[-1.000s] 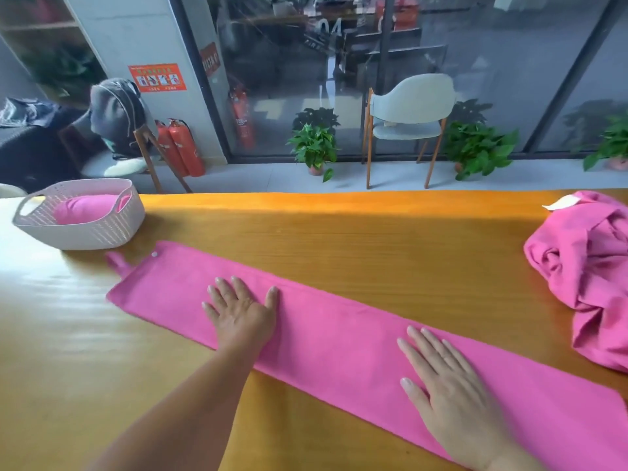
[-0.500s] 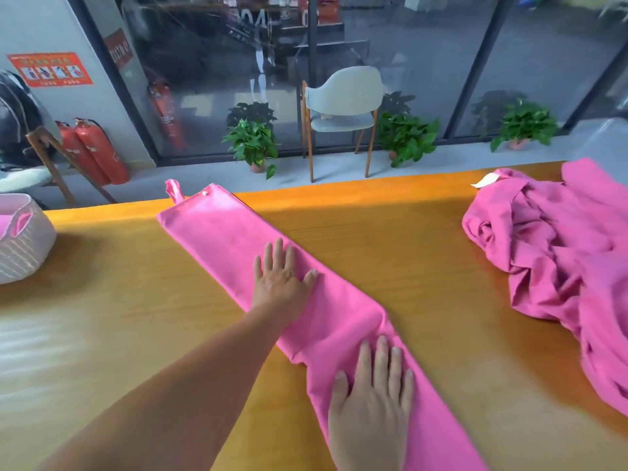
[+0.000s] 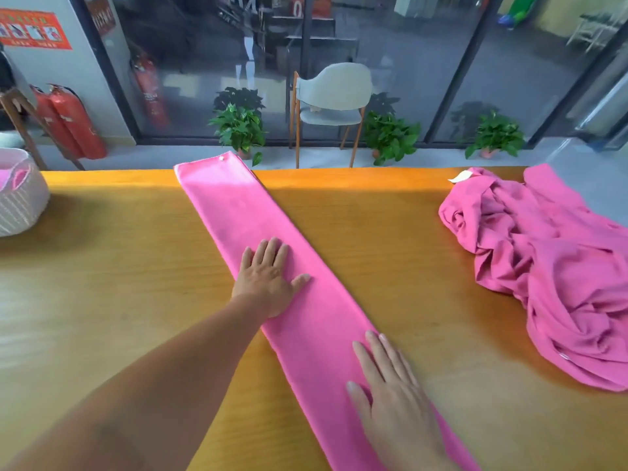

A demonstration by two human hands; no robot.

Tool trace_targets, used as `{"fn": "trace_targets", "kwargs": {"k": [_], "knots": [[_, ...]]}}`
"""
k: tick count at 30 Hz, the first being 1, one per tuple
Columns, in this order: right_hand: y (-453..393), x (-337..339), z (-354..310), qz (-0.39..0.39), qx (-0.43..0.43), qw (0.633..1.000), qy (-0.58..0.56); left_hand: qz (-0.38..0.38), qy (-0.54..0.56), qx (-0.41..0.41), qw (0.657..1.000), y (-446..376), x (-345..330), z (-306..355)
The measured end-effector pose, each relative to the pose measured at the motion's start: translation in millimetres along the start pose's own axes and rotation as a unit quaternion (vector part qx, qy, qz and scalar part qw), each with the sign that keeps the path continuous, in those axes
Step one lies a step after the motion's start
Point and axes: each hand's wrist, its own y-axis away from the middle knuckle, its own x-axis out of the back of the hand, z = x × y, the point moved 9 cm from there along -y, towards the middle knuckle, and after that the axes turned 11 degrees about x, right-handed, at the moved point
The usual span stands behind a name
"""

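Note:
A long pink towel, folded into a narrow strip, lies on the wooden table and runs from the far edge toward me. Its far end hangs slightly over the table's back edge and shows a small snap. My left hand lies flat on the strip's middle with straight fingers. Nearer to me, my right hand presses flat on the same strip, fingers spread.
A crumpled heap of pink cloth with a white tag fills the right side of the table. A white woven basket with pink cloth inside stands at the left edge. Beyond the table are a grey chair, potted plants and red fire extinguishers.
The strip has swung from lying across the table to pointing away from me, and it lies straighter. Both hands stayed flat on it. The view has turned right, so the basket sits at the left edge.

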Motion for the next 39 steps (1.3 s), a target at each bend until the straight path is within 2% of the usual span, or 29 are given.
{"fn": "trace_targets", "kwargs": {"k": [3, 7, 10, 14, 19, 29, 35, 39], "knots": [[13, -3, -35, 0.042, -0.049, 0.998, -0.018, -0.017, -0.007, 0.004, 1.000, 17, 4, -5], [26, -3, -86, 0.052, -0.076, 0.994, -0.051, 0.023, 0.050, 0.041, 0.998, 87, 13, 0], [45, -2, -114, 0.050, -0.028, 0.996, -0.062, 0.000, 0.095, 0.086, 0.992, 143, -11, -6], [72, 2, -127, 0.028, 0.086, 0.994, -0.067, 0.013, 0.072, 0.108, 0.991, 174, -27, -20], [66, -5, -127, 0.007, 0.124, 0.991, -0.047, 0.038, 0.047, 0.098, 0.993, 167, -22, -20], [2, -2, -127, 0.033, 0.099, 0.993, -0.062, 0.053, 0.044, 0.070, 0.995, 96, -14, -30], [-26, -7, -127, -0.024, 0.109, 0.989, -0.097, 0.054, 0.052, 0.064, 0.995, 69, -7, -34], [-29, -2, -128, -0.026, 0.109, 0.989, -0.092, 0.076, 0.103, 0.065, 0.990, 81, -2, -39]]}}
